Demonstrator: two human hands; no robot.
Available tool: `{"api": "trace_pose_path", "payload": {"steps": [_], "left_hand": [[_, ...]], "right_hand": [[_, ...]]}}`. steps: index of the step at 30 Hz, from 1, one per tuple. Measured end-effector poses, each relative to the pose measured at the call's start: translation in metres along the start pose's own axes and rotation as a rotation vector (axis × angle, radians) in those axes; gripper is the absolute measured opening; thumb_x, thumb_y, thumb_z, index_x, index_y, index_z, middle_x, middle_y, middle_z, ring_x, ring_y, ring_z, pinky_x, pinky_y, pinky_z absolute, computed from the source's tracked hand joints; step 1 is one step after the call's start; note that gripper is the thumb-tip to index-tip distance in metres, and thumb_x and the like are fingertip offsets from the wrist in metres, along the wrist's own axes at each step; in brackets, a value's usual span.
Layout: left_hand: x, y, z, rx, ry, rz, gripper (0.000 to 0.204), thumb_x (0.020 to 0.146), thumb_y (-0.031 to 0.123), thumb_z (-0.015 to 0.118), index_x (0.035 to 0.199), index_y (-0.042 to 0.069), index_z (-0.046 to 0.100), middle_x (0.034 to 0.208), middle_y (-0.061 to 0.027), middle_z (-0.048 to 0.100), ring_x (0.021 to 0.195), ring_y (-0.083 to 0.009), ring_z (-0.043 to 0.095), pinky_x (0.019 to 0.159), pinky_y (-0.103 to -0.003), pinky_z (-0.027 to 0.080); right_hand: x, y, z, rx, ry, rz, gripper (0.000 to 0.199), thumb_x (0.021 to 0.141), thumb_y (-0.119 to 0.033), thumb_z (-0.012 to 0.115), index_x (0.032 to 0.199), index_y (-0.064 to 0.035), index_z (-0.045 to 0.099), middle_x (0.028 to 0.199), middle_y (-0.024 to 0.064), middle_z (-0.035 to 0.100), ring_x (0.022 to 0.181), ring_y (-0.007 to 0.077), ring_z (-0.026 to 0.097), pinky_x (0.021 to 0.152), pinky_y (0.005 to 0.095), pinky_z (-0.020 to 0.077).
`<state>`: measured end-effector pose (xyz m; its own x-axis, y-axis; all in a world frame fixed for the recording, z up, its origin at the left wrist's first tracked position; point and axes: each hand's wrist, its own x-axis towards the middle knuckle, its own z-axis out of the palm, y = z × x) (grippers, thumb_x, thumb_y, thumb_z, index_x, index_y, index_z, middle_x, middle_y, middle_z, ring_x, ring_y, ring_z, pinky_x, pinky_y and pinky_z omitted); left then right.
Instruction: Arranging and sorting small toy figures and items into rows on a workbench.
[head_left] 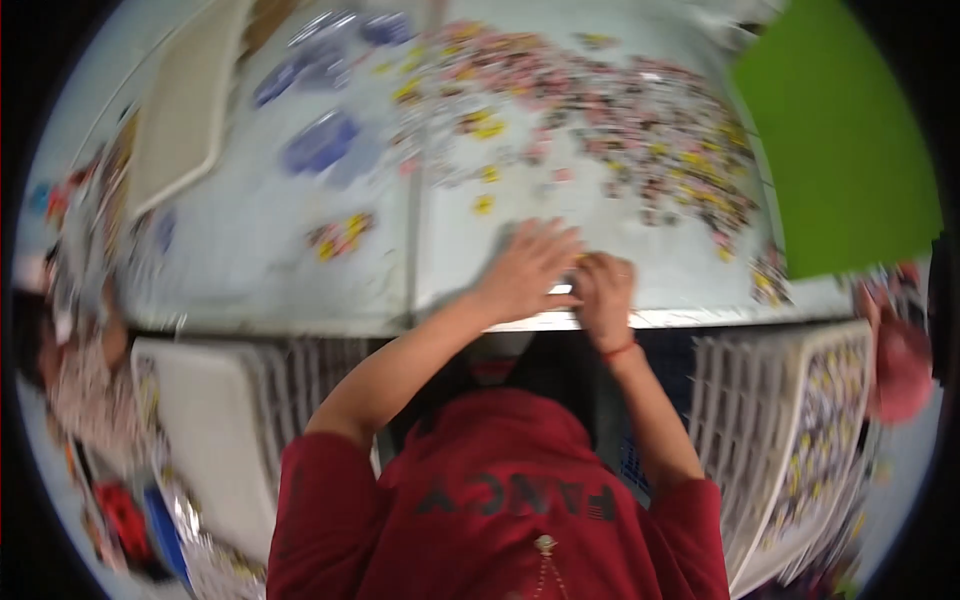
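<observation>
Small pink-and-yellow pieces [640, 128], loosely scattered, blurred

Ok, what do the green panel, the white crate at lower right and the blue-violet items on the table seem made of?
Green panel: perhaps matte plastic or painted board; its colour looks flat and even.
White crate: likely dull moulded plastic, judging by its slatted wall.
Blue-violet items: probably thin, glossy plastic; they look partly see-through with bright highlights, though blur leaves it open.

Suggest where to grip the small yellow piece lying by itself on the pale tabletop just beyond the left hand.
Pinch opposite edges of the small yellow piece from above, probably with the left hand, coming from the near side: it lies just beyond that hand, apart from its neighbours, so fingertips should fit around it. Blur hides its exact outline.
</observation>
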<state>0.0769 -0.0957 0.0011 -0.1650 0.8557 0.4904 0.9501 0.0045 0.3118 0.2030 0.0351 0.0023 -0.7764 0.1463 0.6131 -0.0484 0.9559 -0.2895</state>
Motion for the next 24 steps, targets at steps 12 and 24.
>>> {"api": "trace_pose_path", "payload": {"steps": [12, 24], "left_hand": [[-0.064, -0.045, -0.065, 0.018, 0.291, -0.436, 0.032, 0.078, 0.006, 0.067, 0.108, 0.002, 0.058, 0.111, -0.0139, 0.057, 0.106, -0.0346, 0.052, 0.091, -0.042, 0.043], [-0.059, -0.029, -0.046, -0.115, 0.252, -0.447, 0.028, 0.080, 0.001, 0.064, 0.108, 0.000, 0.059, 0.108, -0.0130, 0.058, 0.101, -0.0312, 0.054, 0.088, -0.038, 0.045]], "right_hand": [[0.083, -0.004, 0.034, 0.028, -0.082, -0.020, 0.023, 0.076, -0.007, 0.070, 0.098, -0.0063, 0.064, 0.096, 0.0078, 0.061, 0.100, 0.0272, 0.054, 0.090, 0.0390, 0.0386], [0.078, 0.006, 0.041, 0.129, -0.217, 0.058, 0.014, 0.076, -0.006, 0.068, 0.090, -0.0088, 0.065, 0.087, 0.0044, 0.061, 0.095, 0.0240, 0.055, 0.088, 0.0379, 0.0378]]}}
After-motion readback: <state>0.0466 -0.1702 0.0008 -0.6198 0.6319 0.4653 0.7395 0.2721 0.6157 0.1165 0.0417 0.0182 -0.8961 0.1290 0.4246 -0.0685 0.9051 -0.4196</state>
